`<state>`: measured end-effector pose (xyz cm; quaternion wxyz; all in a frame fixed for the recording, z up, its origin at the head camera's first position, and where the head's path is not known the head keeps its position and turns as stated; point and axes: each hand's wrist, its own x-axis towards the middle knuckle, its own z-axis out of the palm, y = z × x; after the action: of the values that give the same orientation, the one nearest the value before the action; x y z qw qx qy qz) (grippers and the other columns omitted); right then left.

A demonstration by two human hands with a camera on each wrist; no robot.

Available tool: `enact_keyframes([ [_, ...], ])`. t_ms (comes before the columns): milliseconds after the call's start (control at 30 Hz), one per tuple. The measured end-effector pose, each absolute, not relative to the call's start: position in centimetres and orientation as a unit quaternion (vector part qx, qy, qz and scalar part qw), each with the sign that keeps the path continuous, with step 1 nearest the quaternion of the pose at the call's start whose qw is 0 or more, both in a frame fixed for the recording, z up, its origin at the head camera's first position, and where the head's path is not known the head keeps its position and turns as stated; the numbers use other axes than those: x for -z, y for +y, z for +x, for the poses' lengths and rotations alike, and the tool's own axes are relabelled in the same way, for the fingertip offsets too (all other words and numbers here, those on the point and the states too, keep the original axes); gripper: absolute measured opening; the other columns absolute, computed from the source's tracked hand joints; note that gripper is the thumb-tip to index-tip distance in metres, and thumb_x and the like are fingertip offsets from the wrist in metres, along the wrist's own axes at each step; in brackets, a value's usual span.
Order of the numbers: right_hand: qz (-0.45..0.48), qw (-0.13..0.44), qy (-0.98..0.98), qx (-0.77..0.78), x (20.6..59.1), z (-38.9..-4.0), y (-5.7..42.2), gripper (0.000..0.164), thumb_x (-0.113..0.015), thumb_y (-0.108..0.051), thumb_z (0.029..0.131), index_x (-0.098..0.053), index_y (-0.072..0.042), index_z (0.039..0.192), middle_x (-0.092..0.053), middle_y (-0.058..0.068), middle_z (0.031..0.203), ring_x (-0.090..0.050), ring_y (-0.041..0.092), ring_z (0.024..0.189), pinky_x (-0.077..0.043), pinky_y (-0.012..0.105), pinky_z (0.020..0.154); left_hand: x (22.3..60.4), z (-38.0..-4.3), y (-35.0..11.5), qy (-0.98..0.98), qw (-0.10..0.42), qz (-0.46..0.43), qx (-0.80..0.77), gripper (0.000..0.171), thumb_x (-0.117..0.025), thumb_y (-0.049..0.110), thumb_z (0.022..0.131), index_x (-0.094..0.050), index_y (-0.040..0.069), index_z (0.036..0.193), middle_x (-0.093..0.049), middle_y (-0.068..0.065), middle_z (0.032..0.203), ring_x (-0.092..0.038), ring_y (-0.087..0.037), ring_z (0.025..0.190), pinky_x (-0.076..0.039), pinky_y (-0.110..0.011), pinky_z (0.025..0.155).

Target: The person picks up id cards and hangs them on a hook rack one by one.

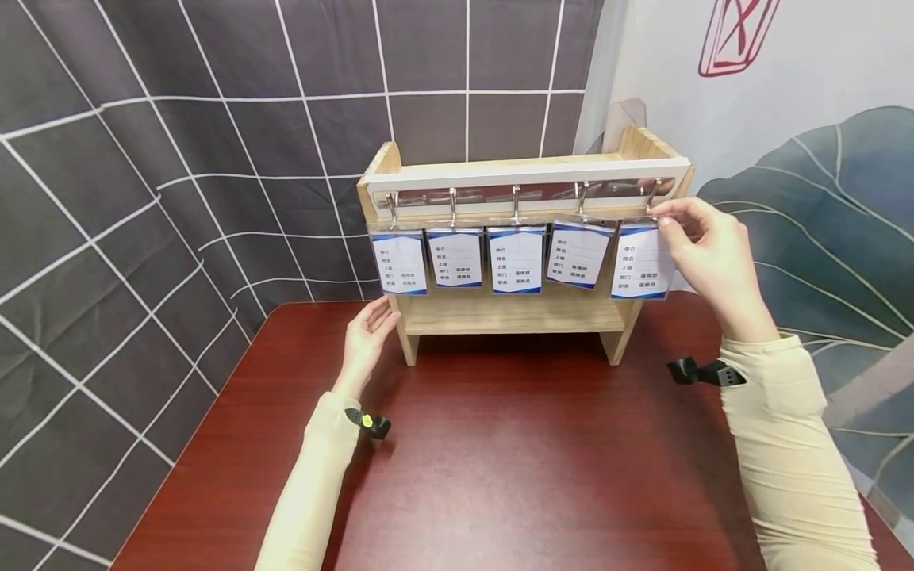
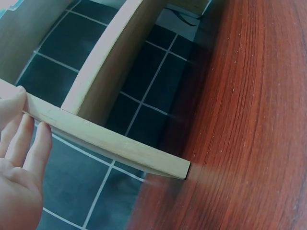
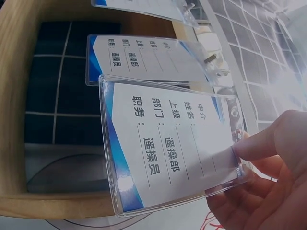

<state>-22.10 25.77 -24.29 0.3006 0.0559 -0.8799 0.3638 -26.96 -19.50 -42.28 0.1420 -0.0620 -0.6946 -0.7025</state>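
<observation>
At the right end of a wooden rack (image 1: 514,313), my right hand (image 1: 714,258) pinches the top edge of a badge (image 1: 643,262) in a clear plastic sleeve, just under the rightmost hook (image 1: 652,194). In the right wrist view, thumb and fingers hold the sleeved badge (image 3: 168,148) by its top end; whether its hole is on the hook is hidden. Several like badges (image 1: 516,260) hang in a row to its left. My left hand (image 1: 367,337) touches the rack's left side panel, thumb and fingers (image 2: 38,148) around the panel edge (image 2: 105,136).
The rack stands at the back of a dark red tabletop (image 1: 535,460). A white strip (image 1: 528,170) with several metal hooks runs along its front. Behind and to the left hangs a dark curtain (image 1: 236,159) with white grid lines. A painted wall (image 1: 821,198) is at right.
</observation>
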Motion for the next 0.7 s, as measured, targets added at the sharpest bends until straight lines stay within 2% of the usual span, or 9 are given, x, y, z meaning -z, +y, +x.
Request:
enact_keyframes([
  [367, 0.041, 0.301, -0.884, -0.356, 24.07, -22.28, 25.42, 0.03, -0.053, -0.024, 0.102, -0.07, -0.009, 0.122, -0.069, 0.021, 0.109, -0.053, 0.005, 0.078, -0.039, 0.02, 0.065, 42.37, -27.24, -19.51, -0.693, 0.135, -0.064, 0.706, 0.054, -0.07, 0.006, 0.095, -0.049, -0.006, 0.143, -0.051, -0.024, 0.145, -0.051, -0.032, 0.135, -0.044, -0.034, 0.111],
  [700, 0.043, 0.297, -0.888, -0.349, 24.06, -22.42, 25.36, 0.029, -0.051, -0.021, 0.101, -0.069, -0.008, 0.119, -0.068, 0.02, 0.107, -0.052, 0.002, 0.077, -0.037, 0.021, 0.066, 42.47, -27.32, -19.4, -0.69, 0.148, -0.063, 0.706, 0.05, -0.069, 0.001, 0.095, -0.052, -0.008, 0.14, -0.053, -0.026, 0.142, -0.052, -0.034, 0.133, -0.048, -0.029, 0.106],
])
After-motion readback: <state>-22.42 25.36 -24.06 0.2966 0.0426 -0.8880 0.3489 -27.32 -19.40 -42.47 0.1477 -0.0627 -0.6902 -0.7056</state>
